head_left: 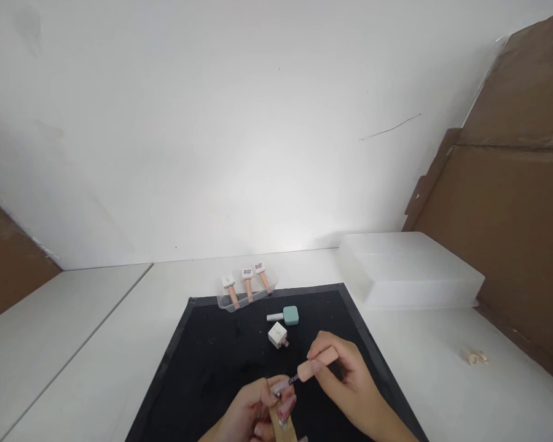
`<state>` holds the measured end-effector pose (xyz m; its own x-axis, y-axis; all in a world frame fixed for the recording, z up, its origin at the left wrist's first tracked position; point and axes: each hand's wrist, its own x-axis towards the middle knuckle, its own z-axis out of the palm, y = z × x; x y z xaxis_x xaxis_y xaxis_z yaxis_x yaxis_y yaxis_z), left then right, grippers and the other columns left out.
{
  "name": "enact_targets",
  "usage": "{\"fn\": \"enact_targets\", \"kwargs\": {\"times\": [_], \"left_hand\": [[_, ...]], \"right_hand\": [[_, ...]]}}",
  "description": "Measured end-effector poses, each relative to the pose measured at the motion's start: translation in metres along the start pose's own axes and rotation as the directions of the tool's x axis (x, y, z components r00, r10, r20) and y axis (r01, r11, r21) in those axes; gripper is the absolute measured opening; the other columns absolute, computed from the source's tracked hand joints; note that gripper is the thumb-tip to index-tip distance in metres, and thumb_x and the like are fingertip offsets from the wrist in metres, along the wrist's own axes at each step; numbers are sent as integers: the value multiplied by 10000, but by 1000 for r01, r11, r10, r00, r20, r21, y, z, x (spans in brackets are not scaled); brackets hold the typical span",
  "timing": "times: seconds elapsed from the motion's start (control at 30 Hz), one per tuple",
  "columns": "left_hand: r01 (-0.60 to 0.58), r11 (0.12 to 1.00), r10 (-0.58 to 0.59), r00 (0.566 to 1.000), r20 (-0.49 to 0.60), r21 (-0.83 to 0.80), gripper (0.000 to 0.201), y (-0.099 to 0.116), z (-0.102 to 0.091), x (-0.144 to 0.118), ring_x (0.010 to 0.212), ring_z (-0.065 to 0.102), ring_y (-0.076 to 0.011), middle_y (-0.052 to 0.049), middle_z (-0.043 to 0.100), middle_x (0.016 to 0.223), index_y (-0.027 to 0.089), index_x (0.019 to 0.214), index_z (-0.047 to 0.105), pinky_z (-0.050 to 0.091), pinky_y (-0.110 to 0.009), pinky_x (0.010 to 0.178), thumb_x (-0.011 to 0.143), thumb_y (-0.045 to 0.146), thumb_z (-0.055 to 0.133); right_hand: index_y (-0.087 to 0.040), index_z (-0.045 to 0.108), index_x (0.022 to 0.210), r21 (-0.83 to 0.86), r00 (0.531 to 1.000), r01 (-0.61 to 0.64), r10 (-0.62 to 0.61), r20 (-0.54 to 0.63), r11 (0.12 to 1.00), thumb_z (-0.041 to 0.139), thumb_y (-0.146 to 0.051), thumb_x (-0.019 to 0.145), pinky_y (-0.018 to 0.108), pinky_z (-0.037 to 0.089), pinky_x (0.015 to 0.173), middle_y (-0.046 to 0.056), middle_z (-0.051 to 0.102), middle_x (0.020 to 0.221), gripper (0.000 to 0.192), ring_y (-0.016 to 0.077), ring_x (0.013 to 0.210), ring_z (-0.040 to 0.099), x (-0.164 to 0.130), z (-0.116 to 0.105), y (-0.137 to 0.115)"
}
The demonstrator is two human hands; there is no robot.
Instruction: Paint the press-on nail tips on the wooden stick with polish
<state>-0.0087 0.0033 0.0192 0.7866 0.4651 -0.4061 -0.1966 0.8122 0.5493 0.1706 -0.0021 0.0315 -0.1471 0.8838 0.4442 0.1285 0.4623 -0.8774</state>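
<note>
My right hand (343, 374) is closed around the peach handle of a nail polish brush (317, 364). Its dark tip meets a pale false nail (281, 387) at the fingers of my left hand (253, 408). That left hand grips a light wooden stick (282, 430), partly hidden by the fingers. A pinkish, glossy false nail (286, 407) is on the stick. Just beyond the hands, an uncapped white polish bottle (277, 335) lies on the black mat (221, 368), its neck pointing right. Behind it lies a mint-green bottle (290, 315) with a white cap.
A clear tray (233, 309) at the mat's far edge holds three white bottles with peach caps. A translucent white plastic box (415, 270) stands at the back right. Small beige rings (474, 356) lie on the white table to the right. Brown cardboard (502, 245) borders the right side.
</note>
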Motion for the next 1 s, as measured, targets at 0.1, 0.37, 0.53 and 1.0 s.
{"fn": "enact_targets", "kwargs": {"times": [0.1, 0.37, 0.53, 1.0], "left_hand": [[-52, 997, 54, 998, -33, 58, 46, -3, 3, -2, 282, 48, -15, 102, 272, 344, 186, 524, 423, 4, -154, 307, 553, 198, 457], [-117, 972, 140, 985, -103, 205, 113, -10, 6, 1, 304, 139, -10, 54, 478, 479, 186, 627, 466, 13, -183, 348, 517, 164, 460], [-121, 966, 144, 986, -87, 228, 139, -12, 4, 3, 307, 151, -11, 47, 480, 484, 180, 647, 471, 25, -200, 364, 513, 162, 439], [-120, 969, 144, 984, -100, 217, 121, -15, -1, 0, 329, 138, -17, 39, 479, 496, 182, 629, 467, 26, -184, 358, 516, 159, 432]], "right_hand": [[-204, 530, 685, 109, 994, -81, 89, -71, 991, 503, -204, 863, 237, 349, 505, -6, 583, 617, 180, 126, 534, 487, 1, -1, 5], [-175, 546, 743, 372, 942, -336, 297, 158, 866, 575, -467, 812, 197, 259, 417, -53, 432, 587, 302, 65, 441, 338, -2, 3, 5], [-162, 545, 754, 395, 921, -382, 309, 236, 836, 588, -474, 799, 193, 256, 420, -64, 420, 568, 318, 54, 429, 333, -1, 7, 5], [-176, 482, 669, 454, 855, -471, 518, 25, 756, 593, -389, 794, 190, 200, 386, -88, 425, 454, 271, 49, 371, 263, 5, 8, 11]]}}
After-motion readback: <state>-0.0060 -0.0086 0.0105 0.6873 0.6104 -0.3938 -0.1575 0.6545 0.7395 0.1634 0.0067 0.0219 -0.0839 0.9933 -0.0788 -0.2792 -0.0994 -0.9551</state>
